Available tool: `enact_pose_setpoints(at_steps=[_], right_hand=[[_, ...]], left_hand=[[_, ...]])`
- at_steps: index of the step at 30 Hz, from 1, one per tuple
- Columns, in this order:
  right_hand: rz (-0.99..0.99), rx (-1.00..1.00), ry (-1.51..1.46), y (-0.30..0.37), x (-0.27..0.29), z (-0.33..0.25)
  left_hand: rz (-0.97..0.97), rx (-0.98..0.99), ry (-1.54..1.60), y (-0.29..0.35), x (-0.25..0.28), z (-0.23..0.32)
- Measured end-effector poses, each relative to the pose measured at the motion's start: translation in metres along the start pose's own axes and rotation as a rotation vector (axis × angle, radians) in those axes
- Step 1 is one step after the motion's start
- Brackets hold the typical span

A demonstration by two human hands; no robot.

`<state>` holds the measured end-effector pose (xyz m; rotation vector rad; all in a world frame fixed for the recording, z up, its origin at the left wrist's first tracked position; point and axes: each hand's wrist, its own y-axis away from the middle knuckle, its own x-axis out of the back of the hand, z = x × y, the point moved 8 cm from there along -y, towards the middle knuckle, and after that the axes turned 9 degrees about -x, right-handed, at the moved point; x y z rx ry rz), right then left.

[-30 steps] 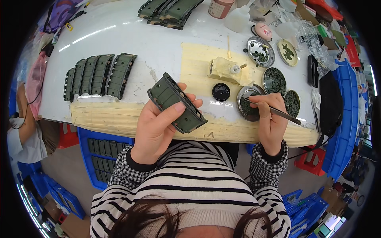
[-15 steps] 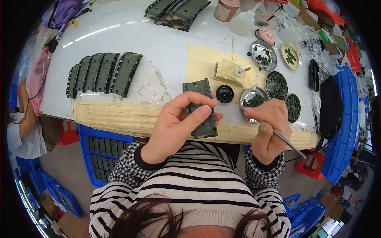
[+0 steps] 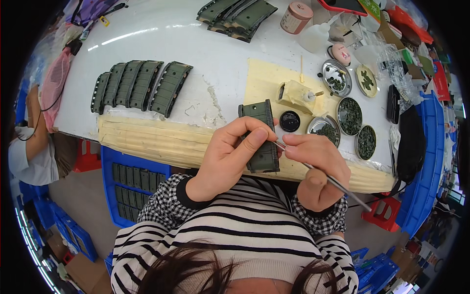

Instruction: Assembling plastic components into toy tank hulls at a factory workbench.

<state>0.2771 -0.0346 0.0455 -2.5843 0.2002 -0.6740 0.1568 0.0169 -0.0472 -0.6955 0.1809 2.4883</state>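
Note:
My left hand (image 3: 227, 154) is closed around a dark green, slightly curved panel (image 3: 263, 159) with jagged dark side edges. Its thumb and fingers cross the middle of the panel, hiding part of it. In my right hand (image 3: 320, 169) is a slim metal tool (image 3: 338, 185), pen-like in length. The tool's tip meets the panel's right edge beside my left fingertips; whether it carries a small piece is too fine to see. Just beyond the panel sits a small round pot (image 3: 290, 121) of black stuff. A metal dish (image 3: 339, 139) of small dark green pieces is beyond my right hand.
Similar green panels (image 3: 132, 85) stand in a row at the left, with more stacked (image 3: 240, 17) at the back. Round tins (image 3: 349, 116) of green bits, a cloth-wrapped block (image 3: 299, 95) and a pink jar (image 3: 296, 17) lie rightward. A blue crate (image 3: 108, 191) is below left; another person's arm (image 3: 36, 122) shows far left.
My right hand has moved left from the metal dish, bringing the tool's tip to the panel's edge. The left hand still grips the panel; the whole view has shifted slightly.

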Motion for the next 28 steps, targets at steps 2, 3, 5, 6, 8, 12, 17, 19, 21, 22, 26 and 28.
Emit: enact_pose_setpoints(at_steps=[2, 3, 5, 6, 8, 12, 17, 19, 21, 22, 26, 28], right_hand=[[0.025, -0.157, -0.179, 0.001, 0.003, 0.011], [0.023, -0.194, -0.210, 0.002, 0.002, 0.015], [0.019, -0.229, -0.250, 0.002, 0.002, 0.018], [0.012, -0.219, -0.238, 0.001, 0.002, 0.018], [-0.006, -0.198, -0.216, -0.002, 0.001, 0.015], [-0.031, -0.197, -0.213, -0.004, 0.000, 0.013], [-0.040, -0.212, -0.215, -0.004, -0.001, 0.014], [-0.035, -0.220, -0.224, -0.003, 0.000, 0.015], [-0.030, -0.232, -0.236, -0.003, 0.000, 0.016], [-0.028, -0.239, -0.245, -0.003, 0.000, 0.016], [-0.023, -0.263, -0.268, -0.003, -0.001, 0.018], [0.020, -0.282, -0.335, -0.001, 0.001, 0.021]], left_hand=[[-0.005, -0.005, 0.017, 0.000, -0.001, 0.001], [-0.007, -0.007, 0.026, 0.000, -0.001, 0.002], [-0.004, 0.019, 0.035, 0.001, -0.001, 0.002], [-0.002, 0.033, 0.040, 0.002, -0.001, 0.001], [-0.006, -0.023, -0.027, 0.001, 0.000, 0.005], [-0.013, -0.064, -0.093, 0.001, 0.001, 0.006], [-0.020, -0.072, -0.095, 0.001, 0.001, 0.007], [-0.018, -0.095, -0.144, 0.000, 0.002, 0.007], [-0.013, -0.122, -0.222, 0.001, 0.005, 0.006], [-0.012, -0.133, -0.227, 0.000, 0.005, 0.008], [-0.023, -0.158, -0.234, 0.000, 0.003, 0.011], [-0.030, -0.160, -0.231, 0.000, 0.003, 0.011]])
